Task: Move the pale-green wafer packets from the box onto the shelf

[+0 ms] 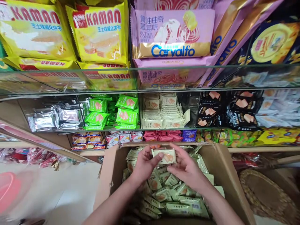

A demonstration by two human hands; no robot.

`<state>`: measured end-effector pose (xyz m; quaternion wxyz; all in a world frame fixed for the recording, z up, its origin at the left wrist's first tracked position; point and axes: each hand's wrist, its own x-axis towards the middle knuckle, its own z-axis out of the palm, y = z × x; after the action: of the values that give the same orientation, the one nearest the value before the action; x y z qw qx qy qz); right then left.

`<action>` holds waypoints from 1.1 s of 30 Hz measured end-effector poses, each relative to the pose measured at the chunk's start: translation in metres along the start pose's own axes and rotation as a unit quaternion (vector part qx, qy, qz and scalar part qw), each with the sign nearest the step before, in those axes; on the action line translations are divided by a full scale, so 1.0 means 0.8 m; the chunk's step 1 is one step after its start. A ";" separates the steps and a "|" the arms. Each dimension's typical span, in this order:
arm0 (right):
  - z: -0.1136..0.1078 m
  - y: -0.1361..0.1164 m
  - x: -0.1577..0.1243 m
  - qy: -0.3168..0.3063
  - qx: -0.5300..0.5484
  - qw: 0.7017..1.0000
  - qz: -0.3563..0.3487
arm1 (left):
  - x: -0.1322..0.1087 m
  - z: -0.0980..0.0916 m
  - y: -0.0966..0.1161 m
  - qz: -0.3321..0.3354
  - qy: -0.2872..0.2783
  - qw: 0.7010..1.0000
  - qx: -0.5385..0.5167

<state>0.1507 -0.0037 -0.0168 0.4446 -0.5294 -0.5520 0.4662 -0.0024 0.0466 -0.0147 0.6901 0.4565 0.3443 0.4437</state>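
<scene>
Packet (169,157) between your hands, near far edge of carton (225,162); left hand (143,163) pinches it, right hand (187,167) spread beside it, contact unclear.

The bare left hand (145,164) pinches, its thumb laid in front of its bent fingers. Just beside those fingertips, the bare right hand (186,167) faces inward, index finger and thumb parted. Below the fingers, the bare left forearm (112,200) and bare right forearm (217,198) slant upward, converging.
</scene>
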 end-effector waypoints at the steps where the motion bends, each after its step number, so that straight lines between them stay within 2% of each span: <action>1: 0.001 0.000 -0.001 0.000 0.072 0.997 0.026 | 0.000 0.000 0.000 -0.013 -0.003 1.000 -0.014; 3: 0.003 -0.001 -0.001 0.031 0.168 0.983 0.063 | 0.000 -0.001 -0.001 -0.047 -0.015 0.998 -0.042; 7: 0.004 -0.002 0.001 0.075 0.222 0.968 0.088 | 0.000 -0.001 -0.003 -0.075 -0.028 0.994 -0.073; 13: -0.003 0.006 -0.002 0.052 0.192 0.978 0.064 | -0.002 -0.003 -0.006 -0.049 -0.014 0.997 0.054; 15: -0.009 0.009 -0.005 0.043 0.126 0.990 0.047 | -0.004 -0.004 -0.006 -0.028 -0.014 0.995 0.097; 17: -0.017 0.003 -0.007 0.025 0.002 0.999 0.035 | -0.005 -0.003 -0.005 -0.001 -0.016 0.993 0.120; 19: -0.026 -0.015 -0.008 -0.004 -0.137 0.990 0.021 | -0.007 -0.003 -0.002 0.030 -0.013 0.994 0.106; 21: -0.035 -0.043 -0.001 -0.005 -0.226 0.974 -0.011 | -0.009 -0.003 0.002 0.058 -0.009 0.996 0.070; 24: -0.044 -0.085 0.034 0.089 -0.278 0.952 -0.095 | -0.011 -0.004 0.007 0.084 -0.003 0.996 0.038; 27: -0.051 -0.110 0.099 0.215 -0.330 0.908 -0.143 | -0.012 -0.002 0.008 0.081 -0.004 0.996 0.039; 29: -0.056 -0.116 0.148 0.262 -0.395 0.873 -0.111 | -0.014 -0.001 0.006 0.071 -0.015 0.996 0.045; 31: -0.062 -0.117 0.190 0.266 -0.453 0.850 -0.045 | -0.017 0.002 0.003 0.065 -0.024 0.996 0.053; 33: -0.067 -0.114 0.220 0.253 -0.474 0.844 0.004 | -0.019 0.003 -0.001 0.062 -0.033 0.996 0.063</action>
<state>0.1802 0.1738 0.0815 0.2616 -0.7775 -0.5719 -0.0001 -0.0055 0.0317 -0.0133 0.6419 0.5340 0.3197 0.4480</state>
